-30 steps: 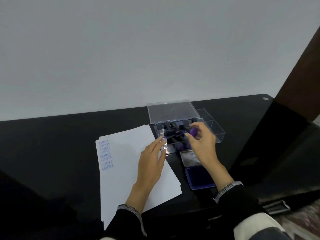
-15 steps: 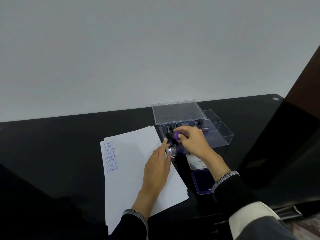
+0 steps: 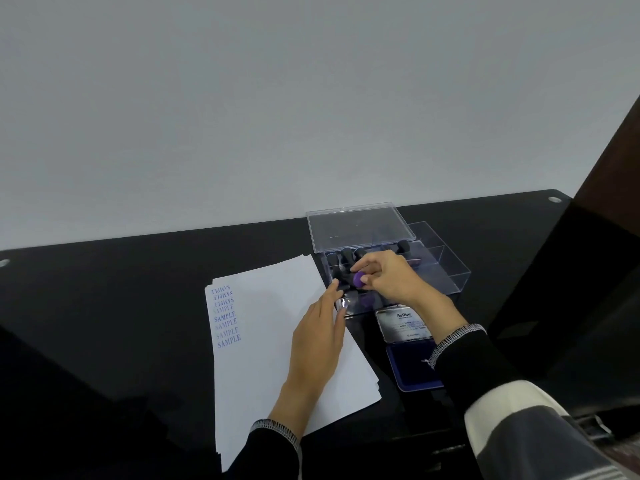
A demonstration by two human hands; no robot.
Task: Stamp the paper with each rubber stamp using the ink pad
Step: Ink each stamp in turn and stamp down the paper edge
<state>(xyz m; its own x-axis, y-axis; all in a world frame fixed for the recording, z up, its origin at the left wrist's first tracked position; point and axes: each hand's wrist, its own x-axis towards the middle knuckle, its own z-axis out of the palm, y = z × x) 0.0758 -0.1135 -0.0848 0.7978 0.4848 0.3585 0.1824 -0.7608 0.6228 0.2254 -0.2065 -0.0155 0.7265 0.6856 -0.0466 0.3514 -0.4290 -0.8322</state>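
The stamp [image 3: 358,279] I hold has a round purple knob, and my right hand [image 3: 388,278] pinches it between thumb and fingertips over the near left part of the clear plastic box [image 3: 450,271]. Other stamps [image 3: 346,254] with dark handles stand upright in a row inside the box, whose lid [image 3: 360,225] is tipped up behind them. My left hand [image 3: 318,337] lies flat on the paper [image 3: 270,358], fingers straight and together, their tips reaching the box's near corner. The paper is a small white stack, turned a little askew on the black desk [image 3: 121,306], with a column of blue SAMPLE prints [image 3: 225,317] down its left edge, the upper ones fainter. Just right of the paper and in front of the box sits the ink pad [image 3: 408,368], open, its blue pad toward me and its silvery printed lid [image 3: 403,325] lying back toward the box. My right sleeve covers part of it.
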